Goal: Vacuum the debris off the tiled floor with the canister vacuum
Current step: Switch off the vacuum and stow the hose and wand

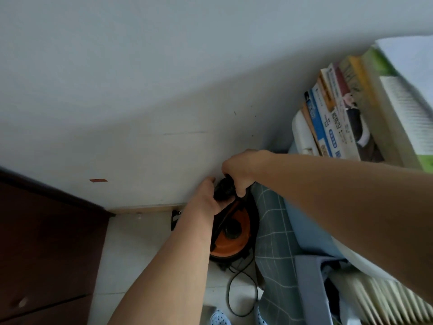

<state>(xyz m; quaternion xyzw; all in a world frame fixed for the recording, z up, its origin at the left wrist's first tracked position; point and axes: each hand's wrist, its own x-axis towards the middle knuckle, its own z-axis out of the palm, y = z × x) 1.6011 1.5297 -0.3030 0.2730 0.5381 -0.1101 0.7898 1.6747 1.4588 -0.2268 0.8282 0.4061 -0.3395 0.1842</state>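
Right hand (241,171): reaching in from the right, fingers curled down and clamped over the top of a black hose end (225,191), knuckles uppermost. Left hand (206,198): reaching in from below, palm pressed to the left side of the same black hose end, fingers wrapped behind it, so the piece is gripped between both hands. Canister vacuum (230,235): round orange top with black centre knob and black rim, standing on the floor directly beneath the two hands, partly covered by the left forearm. Black cord (230,292): loops over the floor from the near side of the vacuum toward the camera. Tiled floor (131,254): pale tiles, left of and in front of the vacuum; any debris on it is too small to make out. Wall (140,113): white, behind the vacuum, with a small orange mark to the left. Dark wood cabinet (46,242): well left of the vacuum. Checked green cloth (271,231): hanging just right of the vacuum, touching or nearly touching its rim. Books (339,109): a row standing above and right of the vacuum, spines outward.
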